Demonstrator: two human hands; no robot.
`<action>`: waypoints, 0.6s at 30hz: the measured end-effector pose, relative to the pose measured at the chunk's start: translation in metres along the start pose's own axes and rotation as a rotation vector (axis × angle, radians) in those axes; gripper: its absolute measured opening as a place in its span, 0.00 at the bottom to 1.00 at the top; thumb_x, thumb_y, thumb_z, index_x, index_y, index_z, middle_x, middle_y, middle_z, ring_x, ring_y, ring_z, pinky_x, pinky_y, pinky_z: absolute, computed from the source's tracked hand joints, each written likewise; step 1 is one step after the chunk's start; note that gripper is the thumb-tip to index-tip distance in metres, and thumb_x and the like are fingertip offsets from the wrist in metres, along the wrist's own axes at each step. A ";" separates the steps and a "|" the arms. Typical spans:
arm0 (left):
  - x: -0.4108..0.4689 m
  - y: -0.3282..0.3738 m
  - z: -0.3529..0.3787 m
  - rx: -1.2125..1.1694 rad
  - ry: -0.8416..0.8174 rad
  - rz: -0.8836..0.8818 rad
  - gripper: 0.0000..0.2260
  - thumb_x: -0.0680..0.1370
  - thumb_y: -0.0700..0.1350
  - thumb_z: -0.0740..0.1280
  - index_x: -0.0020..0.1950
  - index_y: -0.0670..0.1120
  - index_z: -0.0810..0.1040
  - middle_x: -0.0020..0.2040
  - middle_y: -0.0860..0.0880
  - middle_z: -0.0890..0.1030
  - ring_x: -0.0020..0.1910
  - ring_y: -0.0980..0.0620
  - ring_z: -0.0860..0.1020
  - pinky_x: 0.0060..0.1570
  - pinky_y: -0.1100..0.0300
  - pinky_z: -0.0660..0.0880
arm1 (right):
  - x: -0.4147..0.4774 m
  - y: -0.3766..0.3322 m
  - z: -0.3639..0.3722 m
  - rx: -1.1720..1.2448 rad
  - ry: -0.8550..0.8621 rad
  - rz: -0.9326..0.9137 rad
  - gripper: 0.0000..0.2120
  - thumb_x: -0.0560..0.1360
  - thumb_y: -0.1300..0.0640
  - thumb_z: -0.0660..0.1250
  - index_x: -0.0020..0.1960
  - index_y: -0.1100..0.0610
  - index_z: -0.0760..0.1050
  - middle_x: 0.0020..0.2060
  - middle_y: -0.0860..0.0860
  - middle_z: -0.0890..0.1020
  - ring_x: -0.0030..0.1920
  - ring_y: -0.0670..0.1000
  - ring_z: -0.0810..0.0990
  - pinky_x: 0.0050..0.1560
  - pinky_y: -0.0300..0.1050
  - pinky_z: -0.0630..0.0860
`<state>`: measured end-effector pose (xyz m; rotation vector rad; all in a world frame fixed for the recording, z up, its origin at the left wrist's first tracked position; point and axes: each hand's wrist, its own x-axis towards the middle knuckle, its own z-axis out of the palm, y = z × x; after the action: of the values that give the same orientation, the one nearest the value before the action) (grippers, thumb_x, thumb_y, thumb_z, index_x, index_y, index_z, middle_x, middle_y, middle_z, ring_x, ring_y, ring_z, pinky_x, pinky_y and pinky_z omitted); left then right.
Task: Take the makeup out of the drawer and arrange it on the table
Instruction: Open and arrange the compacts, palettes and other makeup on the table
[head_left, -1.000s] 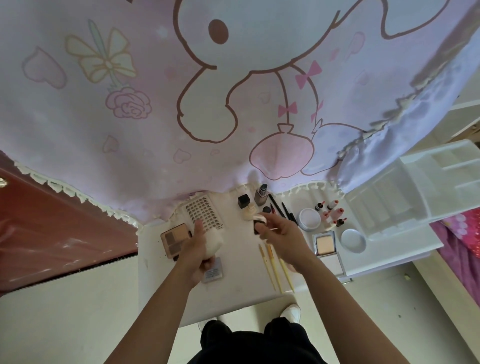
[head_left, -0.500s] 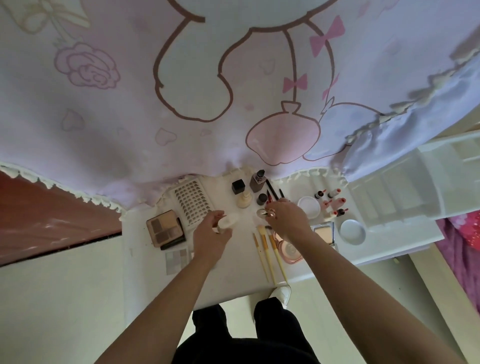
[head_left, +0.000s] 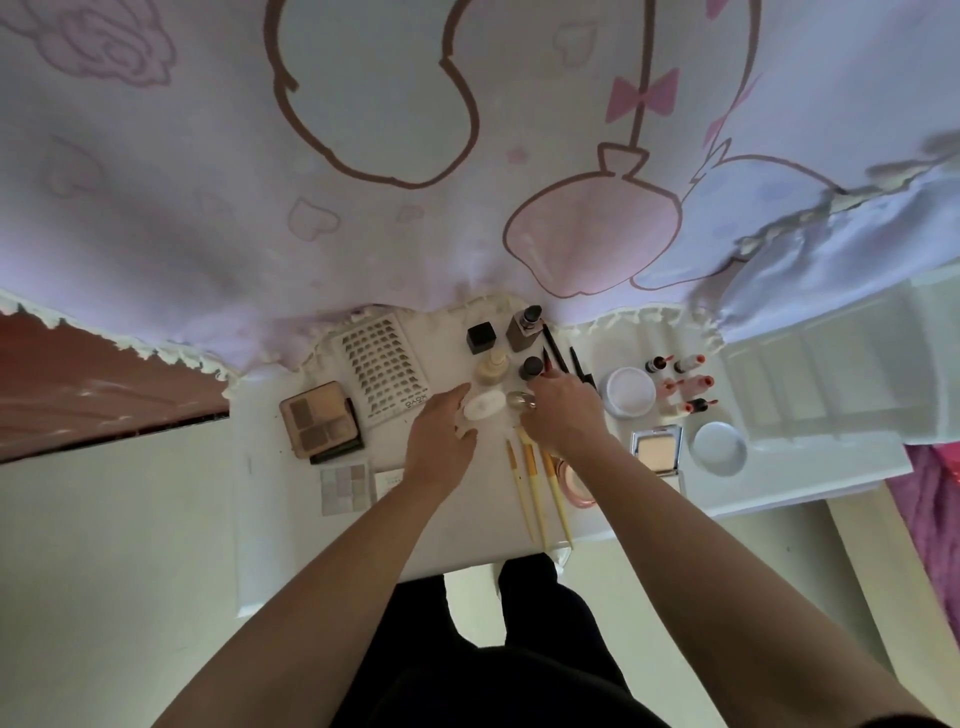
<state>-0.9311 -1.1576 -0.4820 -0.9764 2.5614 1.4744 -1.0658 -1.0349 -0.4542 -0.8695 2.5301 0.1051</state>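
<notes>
Makeup lies spread on the white table (head_left: 291, 545). My left hand (head_left: 441, 441) grips the left end of a white oval case (head_left: 485, 405), which rests on the table. My right hand (head_left: 563, 415) pinches a small shiny round pot (head_left: 519, 400) just to the right of it. Behind them stand a cream bottle (head_left: 491, 369), a black cube (head_left: 479, 338), a brown bottle (head_left: 522, 330) and a black cap (head_left: 531, 368). To the left lie an eyeshadow palette (head_left: 319, 421) and a lash sheet (head_left: 384, 369). Three brushes (head_left: 535, 488) lie in front of my right hand.
A printed pink cloth (head_left: 467, 156) hangs over the table's far edge. On the right are a white jar (head_left: 628, 389), small red-capped bottles (head_left: 680, 384), a powder compact (head_left: 655, 449), a round lid (head_left: 719, 447) and a white divided organizer (head_left: 831, 374). A pale palette (head_left: 345, 486) lies near the front left.
Both hands have moved forward and lowered to the table's middle. The white oval case, held up before, now rests on the table. My right hand has brought the small pot beside it.
</notes>
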 end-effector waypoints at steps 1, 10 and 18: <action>-0.003 -0.002 -0.005 0.028 0.005 0.012 0.26 0.74 0.34 0.70 0.71 0.45 0.73 0.64 0.46 0.76 0.61 0.49 0.76 0.61 0.52 0.75 | -0.003 -0.001 -0.004 0.022 -0.005 0.021 0.15 0.77 0.52 0.64 0.62 0.54 0.76 0.59 0.52 0.78 0.58 0.56 0.78 0.55 0.50 0.75; -0.048 -0.071 -0.089 0.379 0.048 0.079 0.12 0.77 0.39 0.62 0.58 0.44 0.81 0.58 0.45 0.79 0.53 0.43 0.79 0.50 0.52 0.78 | -0.058 -0.064 -0.016 0.483 0.499 -0.150 0.08 0.76 0.59 0.68 0.55 0.54 0.77 0.51 0.52 0.78 0.43 0.54 0.81 0.38 0.48 0.76; -0.089 -0.146 -0.123 0.597 -0.177 0.242 0.21 0.70 0.39 0.64 0.63 0.43 0.81 0.70 0.44 0.75 0.65 0.41 0.76 0.55 0.43 0.79 | -0.070 -0.135 0.048 0.280 -0.122 -0.284 0.27 0.76 0.55 0.66 0.74 0.50 0.66 0.71 0.51 0.66 0.68 0.56 0.70 0.62 0.54 0.75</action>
<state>-0.7488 -1.2618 -0.4977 -0.4473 2.7810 0.6869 -0.9169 -1.0925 -0.4552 -1.0580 2.2140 -0.2714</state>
